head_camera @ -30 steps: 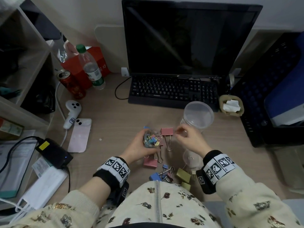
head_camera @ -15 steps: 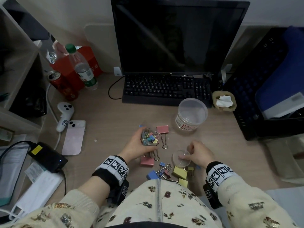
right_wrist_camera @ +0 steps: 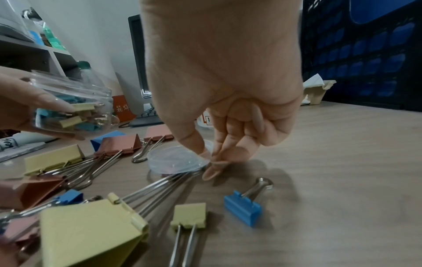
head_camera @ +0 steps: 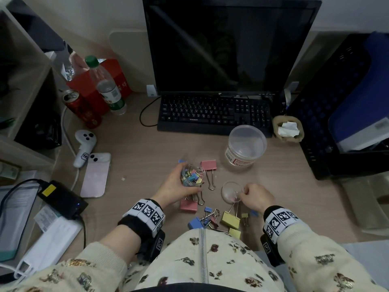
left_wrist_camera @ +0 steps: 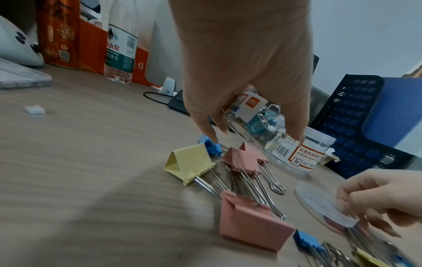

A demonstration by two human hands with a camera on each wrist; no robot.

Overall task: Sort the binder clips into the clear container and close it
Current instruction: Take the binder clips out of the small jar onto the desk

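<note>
Behind loose clips (head_camera: 230, 217): empty tub (head_camera: 245, 145), keyboard (head_camera: 214, 114), monitor (head_camera: 229, 45).

Bare table (head_camera: 134, 157) lies open at ten o'clock of the hands, between the pink phone (head_camera: 95, 175) and the loose clips (head_camera: 212, 216). That scatter crowds six o'clock, hard against the person's lap. At one o'clock the empty tub (head_camera: 245, 147) stands just before the keyboard (head_camera: 214, 114), which walls off twelve. At three o'clock the wood runs free up to the black crate (head_camera: 328, 131). Can (head_camera: 81, 109) and bottle (head_camera: 107, 87) block eleven.
</note>
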